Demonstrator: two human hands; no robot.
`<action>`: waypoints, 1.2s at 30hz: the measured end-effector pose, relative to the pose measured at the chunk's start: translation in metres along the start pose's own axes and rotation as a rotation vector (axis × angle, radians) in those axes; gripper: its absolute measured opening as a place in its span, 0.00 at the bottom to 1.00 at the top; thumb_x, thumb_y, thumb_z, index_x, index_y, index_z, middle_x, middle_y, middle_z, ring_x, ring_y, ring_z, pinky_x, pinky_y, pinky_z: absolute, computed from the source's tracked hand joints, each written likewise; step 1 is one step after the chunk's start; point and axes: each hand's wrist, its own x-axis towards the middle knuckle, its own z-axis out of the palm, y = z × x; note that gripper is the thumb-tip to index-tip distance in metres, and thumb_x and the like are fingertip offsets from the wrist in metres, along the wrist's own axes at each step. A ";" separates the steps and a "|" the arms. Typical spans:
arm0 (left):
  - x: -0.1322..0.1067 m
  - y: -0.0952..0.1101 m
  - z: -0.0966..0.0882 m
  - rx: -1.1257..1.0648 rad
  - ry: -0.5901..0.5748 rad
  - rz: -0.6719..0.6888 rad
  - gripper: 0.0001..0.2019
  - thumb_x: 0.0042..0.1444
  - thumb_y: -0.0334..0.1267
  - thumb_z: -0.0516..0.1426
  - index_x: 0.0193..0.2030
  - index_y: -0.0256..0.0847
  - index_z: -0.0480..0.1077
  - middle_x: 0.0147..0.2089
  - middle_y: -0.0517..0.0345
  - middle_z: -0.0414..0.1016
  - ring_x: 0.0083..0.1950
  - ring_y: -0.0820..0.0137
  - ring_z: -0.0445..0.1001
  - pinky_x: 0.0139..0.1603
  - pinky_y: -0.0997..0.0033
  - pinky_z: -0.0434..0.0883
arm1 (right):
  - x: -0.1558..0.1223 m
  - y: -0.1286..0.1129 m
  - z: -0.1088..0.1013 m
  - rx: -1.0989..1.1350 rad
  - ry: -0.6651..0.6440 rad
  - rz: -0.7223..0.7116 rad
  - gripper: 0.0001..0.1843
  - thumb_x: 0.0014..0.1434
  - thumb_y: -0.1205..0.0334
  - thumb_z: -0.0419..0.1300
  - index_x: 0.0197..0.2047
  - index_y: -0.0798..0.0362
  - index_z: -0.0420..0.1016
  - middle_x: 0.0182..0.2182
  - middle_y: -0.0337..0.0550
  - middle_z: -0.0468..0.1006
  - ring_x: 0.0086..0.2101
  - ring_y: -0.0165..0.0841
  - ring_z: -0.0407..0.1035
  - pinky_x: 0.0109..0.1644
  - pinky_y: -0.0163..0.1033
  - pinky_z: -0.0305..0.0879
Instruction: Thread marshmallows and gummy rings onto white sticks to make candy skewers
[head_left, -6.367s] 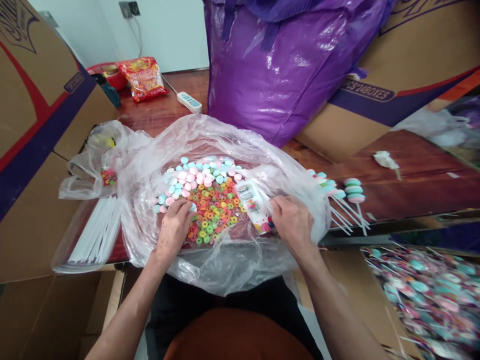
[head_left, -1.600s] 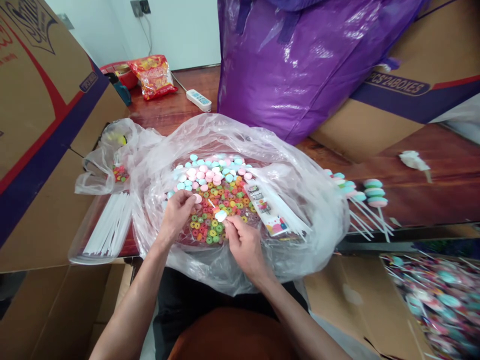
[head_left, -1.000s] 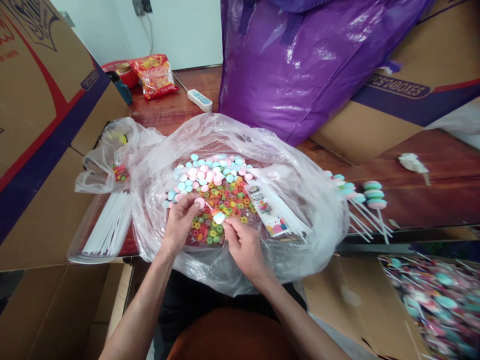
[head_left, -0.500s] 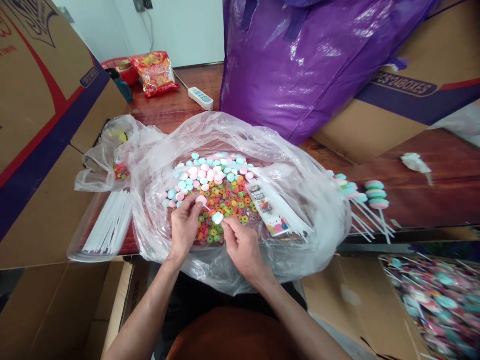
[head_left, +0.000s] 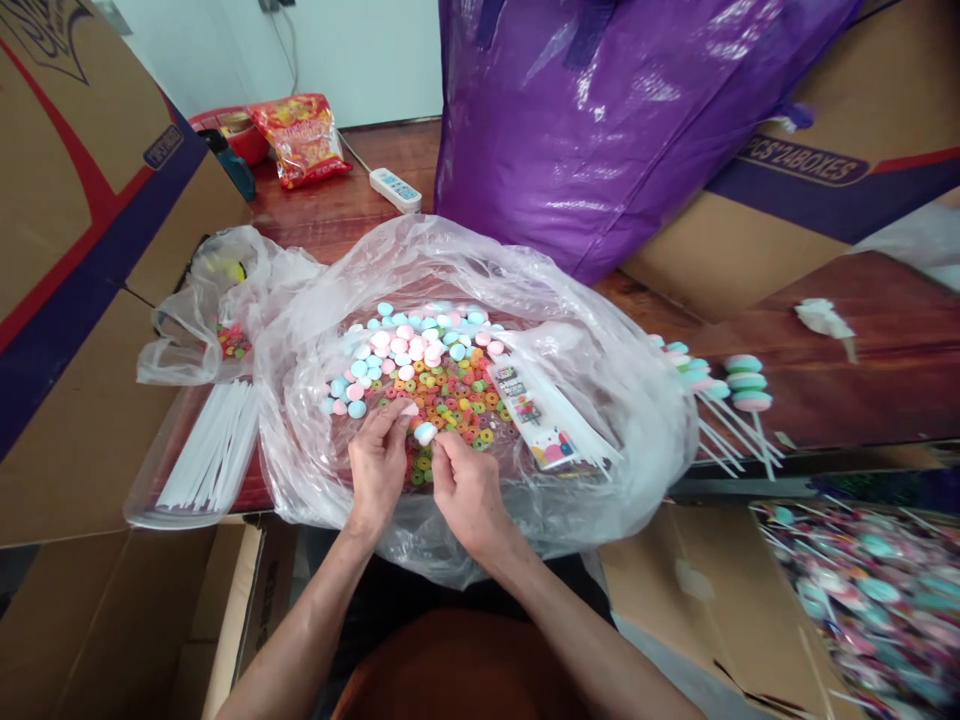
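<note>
Over the pile of candy, my left hand pinches a pink marshmallow between thumb and fingertips. Just to its right, my right hand is closed on a thin white stick, mostly hidden by the fingers. A blue-and-white marshmallow is on that stick, close to the right fingertips. Whether the stick enters the pink marshmallow, I cannot tell. Below and beyond both hands lie colourful ring candies and loose pink, white and blue marshmallows, all on a clear plastic bag.
White sticks lie in a tray at left. A printed card packet rests on the bag. Marshmallow skewers lie at right, above a carton of wrapped candy. A purple bag and cardboard boxes stand around.
My hands have drawn closer together and slightly left. The pink marshmallow now sits nearer the blue-and-white one, and the stick between them shows less. The camera view has shifted a little.
</note>
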 end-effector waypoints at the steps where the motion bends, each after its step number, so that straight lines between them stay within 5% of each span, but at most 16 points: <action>1: -0.002 0.000 0.000 0.000 -0.008 -0.009 0.12 0.63 0.41 0.57 0.48 0.45 0.79 0.51 0.54 0.81 0.54 0.62 0.77 0.61 0.58 0.70 | 0.001 0.000 0.001 0.004 0.005 -0.001 0.12 0.65 0.69 0.48 0.32 0.52 0.69 0.21 0.38 0.71 0.21 0.30 0.64 0.29 0.34 0.57; 9: -0.012 0.011 -0.004 -0.113 -0.155 -0.040 0.14 0.64 0.44 0.56 0.50 0.45 0.79 0.53 0.54 0.80 0.58 0.61 0.75 0.65 0.57 0.67 | 0.008 0.005 -0.005 0.012 -0.020 0.034 0.12 0.65 0.68 0.49 0.31 0.50 0.68 0.20 0.38 0.72 0.21 0.31 0.65 0.28 0.34 0.57; 12: 0.000 0.012 -0.007 -0.127 -0.116 -0.078 0.15 0.63 0.44 0.56 0.51 0.44 0.79 0.53 0.53 0.80 0.57 0.60 0.75 0.64 0.56 0.68 | 0.006 0.014 -0.017 -0.027 -0.014 0.042 0.12 0.67 0.66 0.50 0.32 0.51 0.69 0.20 0.37 0.71 0.21 0.31 0.65 0.28 0.34 0.56; 15: 0.019 0.009 -0.006 0.055 -0.079 0.051 0.12 0.62 0.39 0.57 0.48 0.45 0.80 0.49 0.53 0.80 0.52 0.60 0.76 0.60 0.57 0.69 | 0.001 0.025 -0.026 -0.029 0.019 0.061 0.13 0.68 0.65 0.49 0.32 0.51 0.69 0.20 0.37 0.70 0.21 0.30 0.64 0.29 0.34 0.57; 20: 0.039 -0.001 0.001 0.317 -0.216 0.241 0.11 0.58 0.31 0.57 0.41 0.46 0.79 0.41 0.53 0.74 0.45 0.63 0.72 0.53 0.62 0.69 | -0.003 0.031 -0.029 0.018 0.028 0.104 0.13 0.68 0.63 0.49 0.33 0.51 0.70 0.20 0.36 0.71 0.21 0.30 0.64 0.29 0.33 0.59; 30: 0.047 -0.010 -0.012 0.037 -0.169 -0.017 0.06 0.56 0.38 0.58 0.38 0.42 0.74 0.38 0.56 0.78 0.39 0.66 0.74 0.43 0.67 0.69 | -0.004 0.032 -0.026 0.026 0.033 0.085 0.13 0.68 0.64 0.49 0.34 0.51 0.70 0.21 0.36 0.71 0.21 0.29 0.62 0.28 0.33 0.57; 36: 0.049 -0.007 -0.016 0.297 -0.243 0.135 0.06 0.54 0.32 0.57 0.34 0.42 0.75 0.36 0.55 0.76 0.41 0.64 0.72 0.47 0.63 0.69 | -0.005 0.032 -0.026 0.000 0.036 0.064 0.13 0.69 0.63 0.49 0.34 0.51 0.70 0.21 0.36 0.71 0.21 0.29 0.62 0.29 0.34 0.56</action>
